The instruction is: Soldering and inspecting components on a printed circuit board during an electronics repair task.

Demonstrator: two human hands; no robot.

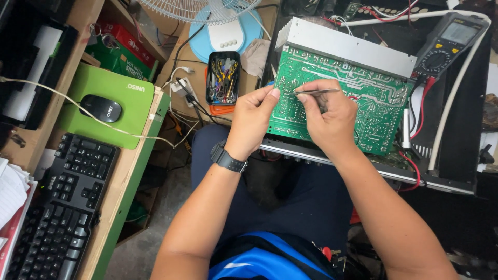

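Observation:
A green circuit board point(363, 93) with a silver heat sink point(347, 46) along its far edge lies tilted on a black chassis in front of me. My right hand point(327, 116) rests on the board and pinches metal tweezers point(319, 92) whose tips point right over the traces. My left hand point(252, 119), with a black watch on its wrist, sits at the board's left edge, fingers curled, its thumb tip close to the handle end of the tweezers. Whether it holds anything small is hidden.
A multimeter point(446, 44) with red leads lies at the upper right beside a white hose point(456, 88). A tool tray point(223, 78) and a fan base point(225, 36) sit behind. A keyboard point(62, 207), mouse point(101, 108) and green pad point(129, 98) are on the desk at left.

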